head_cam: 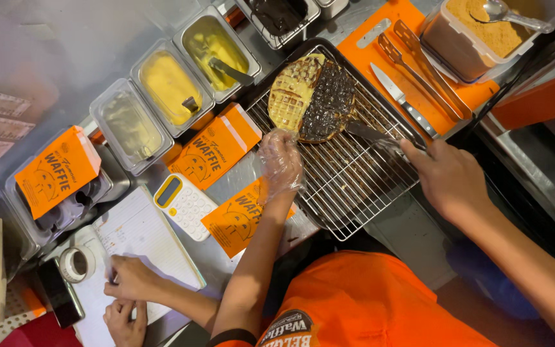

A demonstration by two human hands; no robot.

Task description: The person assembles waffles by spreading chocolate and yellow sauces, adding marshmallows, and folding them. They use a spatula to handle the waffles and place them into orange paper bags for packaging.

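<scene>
The left hand (280, 162), in a clear plastic glove with fingers loosely spread, touches the near edge of the chocolate-topped waffle (313, 96) on the wire rack (354, 180), while the right hand (449, 180) pinches a spatula (370, 133) whose blade slides under it, beside the orange cutting board (419, 96) at the desk's far right corner.

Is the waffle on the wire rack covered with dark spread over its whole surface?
No, the dark spread covers only about the right half of the waffle on the wire rack; the left half is bare and golden.
</scene>
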